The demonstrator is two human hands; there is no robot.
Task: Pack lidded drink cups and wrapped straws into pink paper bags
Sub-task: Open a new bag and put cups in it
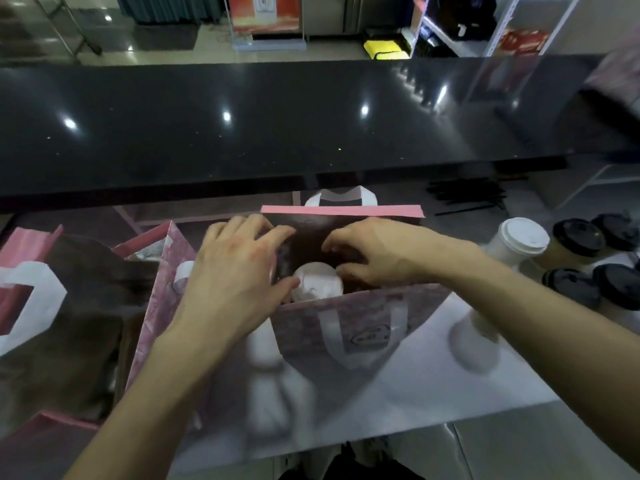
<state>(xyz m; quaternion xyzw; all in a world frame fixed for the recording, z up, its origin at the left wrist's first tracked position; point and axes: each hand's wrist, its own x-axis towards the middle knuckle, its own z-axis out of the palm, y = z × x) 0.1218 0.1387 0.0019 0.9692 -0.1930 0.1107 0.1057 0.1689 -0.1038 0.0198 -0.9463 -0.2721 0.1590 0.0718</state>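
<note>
- A black glossy counter (242, 126) is running across the far side, with ceiling lights being reflected in it.
- A pale work surface (433, 386) is carrying the bags and cups below it.
- An open pink paper bag (346, 327) is standing at the centre of the surface, its white handle and a logo facing the camera.
- Two more pink bags (31, 289) are standing just beside it on the left; what is inside them is too blurred to tell.
- The left hand (235, 271) is being reached into the bag mouth, fingers curled at the bag's left edge, thumb touching the lid; what is being gripped cannot be told.
- The right hand (367, 251) is being held inside the mouth from the right, fingers bent downward; its grip cannot be told either.
- A white-lidded cup (318, 280) is sitting inside the bag, between both hands.
- Another white-lidded cup (516, 240) and several black-lidded cups (578, 244) are standing on the right.
- Dark straws (467, 195) are lying behind them.
</note>
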